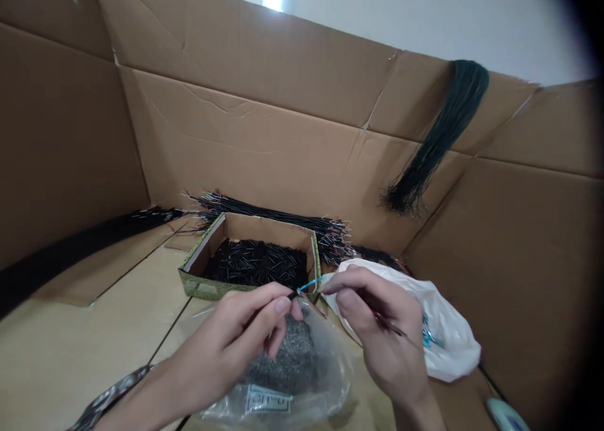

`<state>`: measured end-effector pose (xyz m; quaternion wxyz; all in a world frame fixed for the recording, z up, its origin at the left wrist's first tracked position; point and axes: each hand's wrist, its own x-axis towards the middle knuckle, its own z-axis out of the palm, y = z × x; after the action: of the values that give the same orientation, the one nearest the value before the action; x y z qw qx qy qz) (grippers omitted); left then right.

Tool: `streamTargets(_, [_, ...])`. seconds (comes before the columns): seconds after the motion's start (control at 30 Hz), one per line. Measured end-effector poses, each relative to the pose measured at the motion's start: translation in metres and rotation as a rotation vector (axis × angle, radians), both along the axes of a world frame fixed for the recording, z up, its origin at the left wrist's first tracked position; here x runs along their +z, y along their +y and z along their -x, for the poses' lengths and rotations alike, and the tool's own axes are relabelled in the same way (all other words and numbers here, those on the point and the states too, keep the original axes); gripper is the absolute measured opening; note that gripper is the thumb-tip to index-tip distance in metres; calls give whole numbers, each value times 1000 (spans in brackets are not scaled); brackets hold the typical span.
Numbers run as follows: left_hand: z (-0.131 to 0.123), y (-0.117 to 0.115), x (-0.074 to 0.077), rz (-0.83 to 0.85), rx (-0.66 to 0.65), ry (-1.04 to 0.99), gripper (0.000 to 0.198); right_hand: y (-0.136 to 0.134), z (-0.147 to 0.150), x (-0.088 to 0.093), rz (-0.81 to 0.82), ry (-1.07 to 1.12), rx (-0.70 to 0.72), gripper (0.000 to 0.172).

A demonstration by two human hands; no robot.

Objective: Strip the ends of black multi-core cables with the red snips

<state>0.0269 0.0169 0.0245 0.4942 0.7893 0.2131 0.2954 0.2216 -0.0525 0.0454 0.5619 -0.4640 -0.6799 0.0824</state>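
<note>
My left hand (245,330) pinches the dark end of a small piece between thumb and forefinger. My right hand (377,330) pinches a thin blue wire (311,284) that meets that piece, with a few more wire ends trailing from the palm. Both hands hover just in front of a small open cardboard box (202,255) filled with short black tube pieces (257,264). Beneath my left hand lies a clear plastic bag (292,380) with tiny dark parts in it. A white plastic bag (448,336) with blue wires inside sits under my right hand.
Tall cardboard walls (264,148) enclose the work surface. A bundle of black wires (438,141) hangs over the right wall. More black wire bundles (274,217) lie behind the box, and another (85,239) runs along the left. A pale object (504,413) shows at the bottom right.
</note>
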Motion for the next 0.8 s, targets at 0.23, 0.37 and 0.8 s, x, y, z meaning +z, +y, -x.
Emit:
streamTargets(0.23, [-3,-6,2,-196,113,83,21,3,-5,3,144,-22,25,29])
streamTargets(0.37, [1,-2,-6,-252,287,62,13,3,-8,6,194,-3,53,22])
streamTargets(0.8, [-2,3,3,73,-20,131,44,7,-15,1,105,-151,55,13])
